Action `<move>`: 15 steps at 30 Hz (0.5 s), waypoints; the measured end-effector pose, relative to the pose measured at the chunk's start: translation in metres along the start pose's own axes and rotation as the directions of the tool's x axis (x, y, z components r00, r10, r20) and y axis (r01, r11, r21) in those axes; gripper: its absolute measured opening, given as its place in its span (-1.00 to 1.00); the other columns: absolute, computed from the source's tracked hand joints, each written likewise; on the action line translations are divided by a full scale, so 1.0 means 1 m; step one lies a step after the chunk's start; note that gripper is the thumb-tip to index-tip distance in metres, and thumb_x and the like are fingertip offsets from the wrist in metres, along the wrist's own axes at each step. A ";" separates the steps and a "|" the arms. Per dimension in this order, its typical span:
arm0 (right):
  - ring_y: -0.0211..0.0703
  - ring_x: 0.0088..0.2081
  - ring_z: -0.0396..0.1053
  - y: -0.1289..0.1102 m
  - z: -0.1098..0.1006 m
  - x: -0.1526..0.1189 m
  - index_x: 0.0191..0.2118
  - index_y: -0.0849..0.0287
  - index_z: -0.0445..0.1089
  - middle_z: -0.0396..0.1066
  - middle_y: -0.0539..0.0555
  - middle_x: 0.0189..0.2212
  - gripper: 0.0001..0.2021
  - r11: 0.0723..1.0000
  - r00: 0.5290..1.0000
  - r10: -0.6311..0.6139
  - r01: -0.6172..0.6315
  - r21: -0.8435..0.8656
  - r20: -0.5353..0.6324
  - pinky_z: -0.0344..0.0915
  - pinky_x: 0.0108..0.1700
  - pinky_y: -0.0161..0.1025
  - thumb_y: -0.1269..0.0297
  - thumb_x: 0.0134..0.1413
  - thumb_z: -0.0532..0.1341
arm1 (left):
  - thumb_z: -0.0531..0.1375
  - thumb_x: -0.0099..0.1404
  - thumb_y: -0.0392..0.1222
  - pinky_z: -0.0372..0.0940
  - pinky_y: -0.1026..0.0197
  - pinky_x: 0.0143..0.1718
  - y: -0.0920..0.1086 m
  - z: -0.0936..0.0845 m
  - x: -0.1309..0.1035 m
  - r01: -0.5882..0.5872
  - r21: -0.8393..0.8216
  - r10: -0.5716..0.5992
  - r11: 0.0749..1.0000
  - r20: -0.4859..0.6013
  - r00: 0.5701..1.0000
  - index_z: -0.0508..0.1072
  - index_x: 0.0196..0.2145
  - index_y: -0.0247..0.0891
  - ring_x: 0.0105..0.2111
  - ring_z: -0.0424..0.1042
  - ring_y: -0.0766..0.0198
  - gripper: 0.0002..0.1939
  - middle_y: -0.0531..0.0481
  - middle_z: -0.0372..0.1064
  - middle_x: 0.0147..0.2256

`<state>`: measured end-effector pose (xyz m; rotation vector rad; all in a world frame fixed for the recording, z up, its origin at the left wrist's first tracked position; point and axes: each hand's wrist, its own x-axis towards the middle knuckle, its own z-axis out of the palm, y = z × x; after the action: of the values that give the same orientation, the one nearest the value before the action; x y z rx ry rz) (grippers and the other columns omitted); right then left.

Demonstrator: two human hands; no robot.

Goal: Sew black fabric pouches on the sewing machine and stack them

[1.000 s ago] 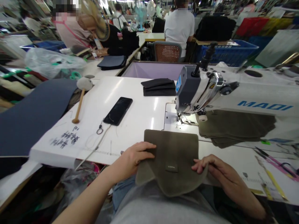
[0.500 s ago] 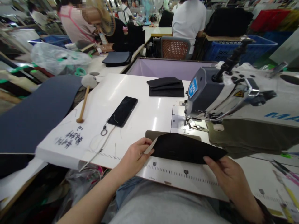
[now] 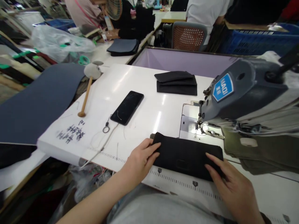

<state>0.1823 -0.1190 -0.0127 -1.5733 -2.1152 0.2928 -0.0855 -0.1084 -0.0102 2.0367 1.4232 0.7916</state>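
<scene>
A black fabric panel lies nearly flat at the front of the sewing table, below the needle area. My left hand grips its left end, fingers on top. At the right end, my right hand holds the panel with two fingers spread over its surface; its other fingers are partly hidden. A small corner of an olive fabric piece peeks out under the panel's upper left. To the upper right stands the sewing machine head, its needle area lit, apart from the panel.
Folded black pieces lie behind on the white table. A phone, a ring on a cord and a mallet lie left. Olive panels are stacked beneath the machine arm. Co-workers sit beyond.
The black panel, raised and bent before, now lies flatter and covers most of the olive piece. Both hands have shifted slightly onto its ends. The camera view has moved closer to the machine.
</scene>
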 end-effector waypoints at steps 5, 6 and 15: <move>-0.17 -0.42 0.39 0.006 0.003 -0.004 -0.08 0.06 0.28 0.40 0.04 -0.36 -0.72 0.996 1.000 0.009 -0.008 -0.086 0.013 0.32 -0.41 -0.27 0.13 0.10 0.05 | 0.09 0.22 -0.34 0.36 0.22 -0.23 -0.002 0.000 0.000 0.055 0.009 -0.055 0.998 0.013 0.998 0.34 -0.09 -0.30 -0.28 0.35 0.29 -0.72 -0.06 0.25 -0.25; -0.17 -0.42 0.39 0.008 0.004 -0.005 -0.07 0.05 0.28 0.40 0.04 -0.35 -0.71 0.995 1.000 0.012 -0.010 -0.098 0.025 0.33 -0.42 -0.26 0.12 0.09 0.05 | 0.10 0.21 -0.34 0.36 0.23 -0.24 -0.003 0.001 0.000 0.059 0.007 -0.059 0.998 0.011 0.998 0.35 -0.10 -0.31 -0.29 0.35 0.30 -0.72 -0.05 0.25 -0.26; -0.13 -0.47 0.42 0.011 -0.001 -0.003 -0.12 0.06 0.32 0.43 0.05 -0.40 -0.64 0.982 0.999 -0.016 0.024 -0.189 0.043 0.35 -0.54 -0.26 0.00 0.08 0.00 | 0.14 0.17 -0.36 0.36 0.28 -0.30 0.002 -0.001 -0.006 0.150 -0.020 -0.151 0.988 -0.012 0.989 0.38 -0.16 -0.30 -0.33 0.33 0.33 -0.75 -0.05 0.22 -0.25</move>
<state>0.1921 -0.1182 -0.0177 -1.6629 -2.2458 0.1209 -0.0869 -0.1150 -0.0096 1.8872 1.5502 0.7534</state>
